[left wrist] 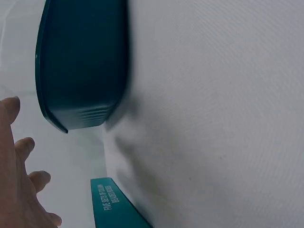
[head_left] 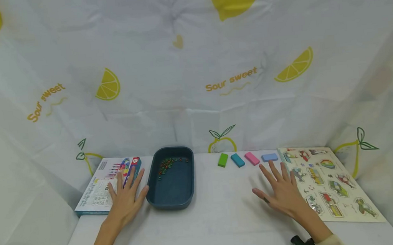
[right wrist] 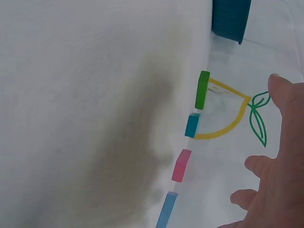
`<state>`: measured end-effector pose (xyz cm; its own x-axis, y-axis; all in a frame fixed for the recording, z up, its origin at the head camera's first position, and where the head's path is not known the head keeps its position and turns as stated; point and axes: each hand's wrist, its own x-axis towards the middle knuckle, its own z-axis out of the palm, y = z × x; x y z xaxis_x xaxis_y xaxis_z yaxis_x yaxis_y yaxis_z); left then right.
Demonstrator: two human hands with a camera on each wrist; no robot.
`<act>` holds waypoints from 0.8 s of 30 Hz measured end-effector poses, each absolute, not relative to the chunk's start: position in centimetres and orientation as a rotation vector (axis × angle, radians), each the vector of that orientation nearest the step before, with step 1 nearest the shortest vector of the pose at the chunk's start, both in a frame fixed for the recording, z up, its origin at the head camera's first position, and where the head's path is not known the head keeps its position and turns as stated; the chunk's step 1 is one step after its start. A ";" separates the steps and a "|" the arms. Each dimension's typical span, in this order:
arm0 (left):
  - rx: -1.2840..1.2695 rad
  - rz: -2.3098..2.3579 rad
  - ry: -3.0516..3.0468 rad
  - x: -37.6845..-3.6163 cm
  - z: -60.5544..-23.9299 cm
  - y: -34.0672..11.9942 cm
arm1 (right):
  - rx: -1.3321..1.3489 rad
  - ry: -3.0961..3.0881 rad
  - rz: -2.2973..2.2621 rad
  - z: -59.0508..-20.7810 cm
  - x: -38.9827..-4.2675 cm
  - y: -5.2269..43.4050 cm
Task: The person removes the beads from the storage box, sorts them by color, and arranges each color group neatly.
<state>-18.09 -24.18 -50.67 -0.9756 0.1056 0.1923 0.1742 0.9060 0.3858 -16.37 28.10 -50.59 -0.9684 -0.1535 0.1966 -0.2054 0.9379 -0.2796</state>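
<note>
My left hand [head_left: 123,203] is held with its fingers spread, between a flat printed box [head_left: 91,200] and a dark teal tray [head_left: 175,189]. It holds nothing; whether a fingertip touches the tray I cannot tell. Small red and green beads [head_left: 166,164] lie in the tray's far part. On the right, my right hand [head_left: 283,194] is likewise spread and holds nothing, in front of a row of small blocks: green [head_left: 223,160], teal [head_left: 237,160], pink [head_left: 252,158] and light blue [head_left: 269,157]. Shadows under both hands show on the white table.
A cream sheet [head_left: 348,204] with cartoon animal pictures lies at the right side, partly behind the right hand. White cloth [head_left: 166,90] with lemon prints hangs behind the table and along its sides. The table surface [head_left: 210,210] is white.
</note>
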 end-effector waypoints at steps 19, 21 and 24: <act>-0.236 -1.740 -2.645 -21.2 -52.0 -24.7 | 0.421 -2.857 0.885 -48.6 -18.3 21.6; -0.174 -1.887 -2.582 -21.6 -52.4 -24.7 | 0.449 -2.842 0.971 -48.4 -18.8 20.6; -0.065 -2.029 -2.517 -22.0 -53.1 -24.7 | 0.502 -2.803 1.126 -47.9 -19.7 18.9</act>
